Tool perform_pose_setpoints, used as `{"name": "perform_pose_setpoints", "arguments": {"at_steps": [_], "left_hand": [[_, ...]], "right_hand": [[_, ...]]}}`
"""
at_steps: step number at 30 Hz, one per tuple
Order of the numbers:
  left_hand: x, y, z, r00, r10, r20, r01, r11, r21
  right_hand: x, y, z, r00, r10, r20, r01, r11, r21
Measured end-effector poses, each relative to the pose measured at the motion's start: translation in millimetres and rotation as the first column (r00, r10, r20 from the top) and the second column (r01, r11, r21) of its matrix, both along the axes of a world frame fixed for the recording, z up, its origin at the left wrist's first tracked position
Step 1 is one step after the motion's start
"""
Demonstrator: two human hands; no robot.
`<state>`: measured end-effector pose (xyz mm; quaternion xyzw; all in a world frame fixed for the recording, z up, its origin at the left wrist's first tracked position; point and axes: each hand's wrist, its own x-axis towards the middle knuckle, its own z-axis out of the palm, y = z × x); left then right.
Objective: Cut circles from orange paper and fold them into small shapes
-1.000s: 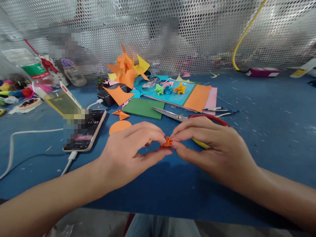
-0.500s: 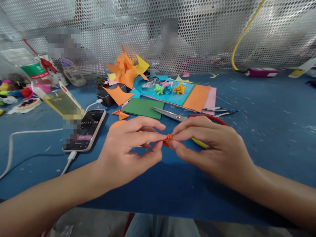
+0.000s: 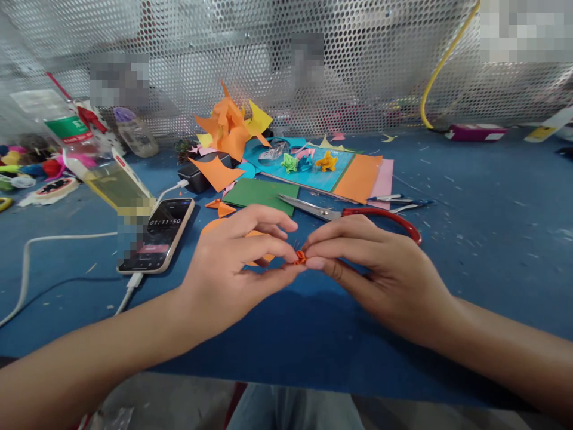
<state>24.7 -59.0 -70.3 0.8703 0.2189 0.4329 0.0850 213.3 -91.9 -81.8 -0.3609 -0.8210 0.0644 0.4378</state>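
Note:
Between my fingertips is a small orange paper flower (image 3: 300, 257), tightly rolled and mostly covered. My left hand (image 3: 235, 263) pinches it from the left with thumb and index finger, the other fingers loosely curled. On the opposite side my right hand (image 3: 385, 269) grips it with its thumb below and fingers above. Flat orange paper (image 3: 264, 255) lies partly hidden behind my left hand. Red-handled scissors (image 3: 320, 210) rest just beyond my right hand, blades pointing left. Farther back sit little twisted paper flowers in green (image 3: 289, 162), blue (image 3: 306, 163) and yellow-orange (image 3: 326, 160).
A phone (image 3: 163, 233) with a white cable (image 3: 129, 294) and a tilted bottle (image 3: 107, 173) stand at left. Green card (image 3: 259, 196), orange sheets (image 3: 362, 179) and paper scraps (image 3: 226, 128) spread toward the perforated metal wall (image 3: 380, 77). A pen (image 3: 403, 200) lies right of centre.
The paper flower has shifted slightly left and turned between my fingers. My left index finger and thumb have changed their pinch, and my right fingers have moved left with it.

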Motion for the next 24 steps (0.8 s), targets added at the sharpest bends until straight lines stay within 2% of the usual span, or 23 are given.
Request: {"name": "perform_pose_setpoints", "arguments": {"at_steps": [3, 7, 12, 16, 24], "left_hand": [[0.2, 1.2, -0.1, 1.0, 0.006, -0.006, -0.006, 1.0, -0.01], [0.7, 2.7, -1.4, 1.0, -0.018, 0.008, 0.017, 0.999, 0.037], [1.3, 1.5, -3.9, 0.999, -0.031, 0.044, 0.032, 0.999, -0.021], [1.3, 2.2, -3.1, 0.998, -0.041, 0.053, 0.043, 0.999, -0.028], [2.0, 2.3, -0.8, 0.999, 0.008, -0.04, -0.007, 1.0, 0.03]], "right_hand": [[-0.3, -0.9, -0.1, 1.0, 0.008, -0.013, -0.009, 1.0, -0.029], [0.6, -2.5, 0.2, 1.0, -0.028, 0.002, 0.028, 0.999, -0.035], [-1.0, -2.7, 1.2, 0.994, -0.105, -0.005, 0.105, 0.994, -0.004], [-2.3, -3.9, 1.9, 0.998, -0.064, 0.009, 0.064, 0.998, -0.008], [-4.8, -6.9, 0.8, 0.999, -0.012, 0.043, 0.016, 0.996, -0.088]]}}
